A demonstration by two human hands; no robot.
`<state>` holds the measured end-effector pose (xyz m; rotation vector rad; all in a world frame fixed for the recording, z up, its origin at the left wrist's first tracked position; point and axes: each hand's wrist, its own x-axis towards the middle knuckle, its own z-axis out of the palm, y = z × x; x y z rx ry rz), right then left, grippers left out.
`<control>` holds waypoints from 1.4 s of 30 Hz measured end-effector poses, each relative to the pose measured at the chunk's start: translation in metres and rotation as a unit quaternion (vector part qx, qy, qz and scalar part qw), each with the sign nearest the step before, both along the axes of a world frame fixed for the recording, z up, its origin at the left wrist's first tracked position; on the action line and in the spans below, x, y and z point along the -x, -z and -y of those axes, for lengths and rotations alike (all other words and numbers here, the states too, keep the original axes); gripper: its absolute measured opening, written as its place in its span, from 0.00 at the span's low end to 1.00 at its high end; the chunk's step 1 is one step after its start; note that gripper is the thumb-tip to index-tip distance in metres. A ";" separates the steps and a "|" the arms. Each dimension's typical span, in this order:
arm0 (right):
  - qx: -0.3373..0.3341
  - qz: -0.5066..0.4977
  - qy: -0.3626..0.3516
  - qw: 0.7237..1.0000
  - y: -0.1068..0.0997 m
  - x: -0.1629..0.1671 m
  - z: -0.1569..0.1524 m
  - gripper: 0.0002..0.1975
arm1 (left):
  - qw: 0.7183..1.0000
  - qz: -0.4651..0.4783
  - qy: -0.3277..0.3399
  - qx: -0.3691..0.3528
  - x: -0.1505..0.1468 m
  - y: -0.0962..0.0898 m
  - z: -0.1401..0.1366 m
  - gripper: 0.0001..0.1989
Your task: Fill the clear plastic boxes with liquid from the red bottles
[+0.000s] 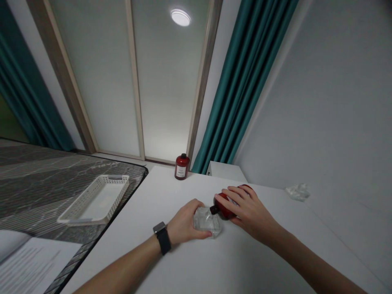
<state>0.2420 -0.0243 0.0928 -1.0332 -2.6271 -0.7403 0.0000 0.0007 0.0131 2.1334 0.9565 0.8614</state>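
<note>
I read this step as tipping the red bottle over the clear jar; next calls for a steady tilt. My right hand wraps the bottle, dark tip at the jar's edge; my half-open left hand grips the jar at the table. Bottle 2 stands behind.

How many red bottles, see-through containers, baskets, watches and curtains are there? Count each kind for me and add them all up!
Red bottles: 2
Clear container: 1
White basket: 1
Wristwatch: 1
Teal curtains: 2
Total: 7
</note>
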 end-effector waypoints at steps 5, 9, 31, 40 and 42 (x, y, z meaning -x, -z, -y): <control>0.006 0.004 0.004 1.000 -0.001 0.000 0.000 0.35 | 1.000 0.004 -0.002 0.000 0.000 0.000 0.000 0.27; 0.008 0.009 0.009 1.000 -0.002 0.001 0.001 0.34 | 1.000 0.006 0.001 0.005 0.000 0.000 0.000 0.28; 0.002 0.014 0.009 1.000 -0.003 0.001 0.000 0.36 | 1.000 0.009 -0.006 -0.004 0.000 0.000 0.001 0.27; 0.002 0.011 0.005 1.000 -0.004 0.001 0.001 0.34 | 1.000 0.017 -0.007 -0.003 0.000 0.000 0.001 0.27; 0.002 0.013 0.004 1.000 -0.004 0.001 0.000 0.34 | 1.000 0.017 -0.006 -0.005 0.000 0.000 0.001 0.27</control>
